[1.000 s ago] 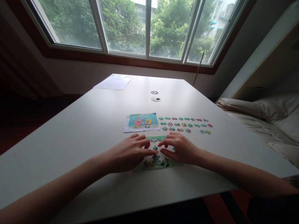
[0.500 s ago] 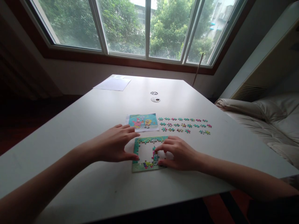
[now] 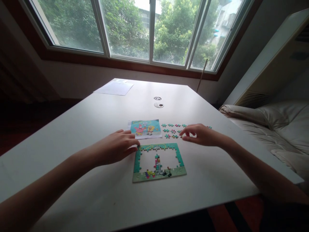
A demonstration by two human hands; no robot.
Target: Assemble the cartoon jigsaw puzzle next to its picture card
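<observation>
A partly assembled jigsaw puzzle (image 3: 180,170) lies flat near the table's front, its border joined and several pieces standing up from the bottom edge inside. At its upper left corner is my left hand (image 3: 118,146), fingers stretched out and holding nothing, the fingertips at the border. My right hand (image 3: 205,135) hovers over the loose jigsaw pieces (image 3: 170,125), covering the right part of their rows. Its thumb and index finger are bent with a small gap, close to one piece (image 3: 182,136). Behind the puzzle is a cartoon picture sheet (image 3: 146,129).
The white table (image 3: 96,199) stretches toward the window. White paper (image 3: 114,87) lies at the far left corner, and two round discs (image 3: 158,105) sit mid-table toward the back. A light padded sofa (image 3: 253,120) stands on the right.
My right hand has moved from the puzzle's inside up and right to the loose pieces, leaving the middle column in view. My left thumb has lifted from the left border toward the upper corner.
</observation>
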